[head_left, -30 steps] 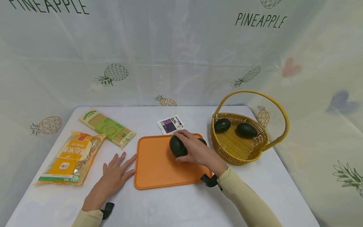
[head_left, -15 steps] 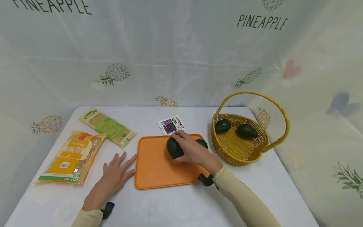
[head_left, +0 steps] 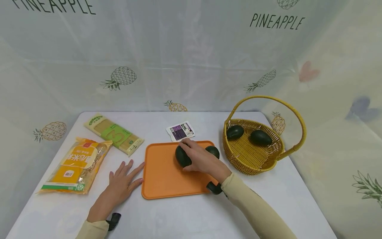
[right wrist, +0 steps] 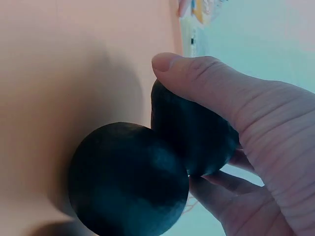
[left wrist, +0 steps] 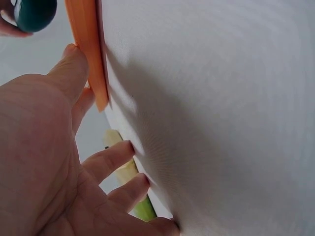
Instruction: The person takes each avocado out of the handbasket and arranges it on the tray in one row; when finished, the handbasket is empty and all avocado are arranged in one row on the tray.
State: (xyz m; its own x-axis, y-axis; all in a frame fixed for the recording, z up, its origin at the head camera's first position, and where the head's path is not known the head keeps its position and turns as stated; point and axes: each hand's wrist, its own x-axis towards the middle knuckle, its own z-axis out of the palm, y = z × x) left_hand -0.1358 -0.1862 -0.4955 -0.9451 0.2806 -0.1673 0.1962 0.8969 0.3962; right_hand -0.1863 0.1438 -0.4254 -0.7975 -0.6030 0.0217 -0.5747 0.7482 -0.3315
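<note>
- At the far left, we are seeing an orange-and-clear bag (head_left: 73, 166) lying on the white table (head_left: 173, 217), with a green-labelled packet (head_left: 114, 134) lying behind it and to its right.
- Next, we are resting the left hand (head_left: 120, 186) on the table, fingers spread and gripping nothing, the thumb bearing on the left edge of the orange tray (head_left: 161, 181). For good support, we should be applying light pressure only, so that the tray is not sliding.
- Over the tray, we are gripping a dark green fruit (head_left: 181, 156) in the right hand (head_left: 202, 159), thumb on the near side, fingers curled round the far side. In our judgement, we should be pressing evenly from both sides, as the rounded skin is offering little purchase.
- In the left wrist view, a gap is showing between this fruit and the tray rim; we are therefore judging it raised. If lowering it, we should be releasing only once it is sitting steady.
- Relative to the right hand, the fruit is lying left of the palm, its left side protruding; it is standing well apart from the left hand.
- Further right, a second fruit (head_left: 213, 151) is lying beside the right hand, partly hidden; we should be avoiding knocking it.
- Rightmost, a yellow basket (head_left: 238, 163) is holding two similar fruits (head_left: 261, 137).
</note>
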